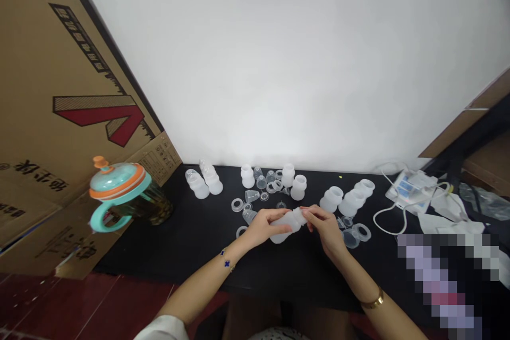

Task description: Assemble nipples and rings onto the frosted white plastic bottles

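Note:
A translucent white baby bottle [287, 224] lies tilted between both my hands, just above a black mat [199, 239]. My left hand [263, 227] is wrapped around the bottle's body. My right hand [324, 224] pinches at its neck end with closed fingers. Around my hands lie several more white bottles [343, 201], clear caps [252, 196] and white rings [237, 204]. A bracelet with blue charms is on my left wrist and a gold bangle on my right.
A large cardboard box [59, 117] stands at the left, with a teal and orange lidded jug [123, 194] in front of it. White cables and a packet [410, 188] lie at the right. A white wall [279, 64] rises behind the mat.

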Available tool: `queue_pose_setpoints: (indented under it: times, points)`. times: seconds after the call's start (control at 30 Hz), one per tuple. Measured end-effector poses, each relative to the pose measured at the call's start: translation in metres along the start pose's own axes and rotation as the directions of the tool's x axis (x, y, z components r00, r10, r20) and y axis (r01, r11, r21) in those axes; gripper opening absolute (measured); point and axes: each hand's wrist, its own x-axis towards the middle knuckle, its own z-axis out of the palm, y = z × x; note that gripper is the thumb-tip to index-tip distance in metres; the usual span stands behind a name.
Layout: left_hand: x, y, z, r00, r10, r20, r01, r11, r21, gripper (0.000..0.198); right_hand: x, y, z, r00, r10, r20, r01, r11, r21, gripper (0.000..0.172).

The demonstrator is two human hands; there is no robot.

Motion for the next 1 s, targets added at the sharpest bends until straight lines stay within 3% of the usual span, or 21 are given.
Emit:
queue_pose_setpoints:
  times: [0.33,0.73,1.0]
  points:
    - [0.0001,-0.0024,0.0004,0.997,0.056,-0.056,-0.048,0.990,0.135,0.058,-0.0005,0.0003,-0.0004,1.000,-0.006,-0.022,0.005,0.999,-0.033,0.027]
    - [-0.0023,-0.0052,0.0013,0.991,0.056,-0.120,-0.027,0.973,0.229,0.059,-0.0006,0.0011,-0.0007,0.999,-0.016,-0.034,0.014,0.999,-0.048,0.026]
    - [-0.0043,-0.0024,0.0028,0.963,0.119,-0.241,-0.021,0.927,0.374,0.059,0.0013,-0.0032,0.0035,0.995,0.103,-0.008,-0.103,0.994,0.030,0.037]
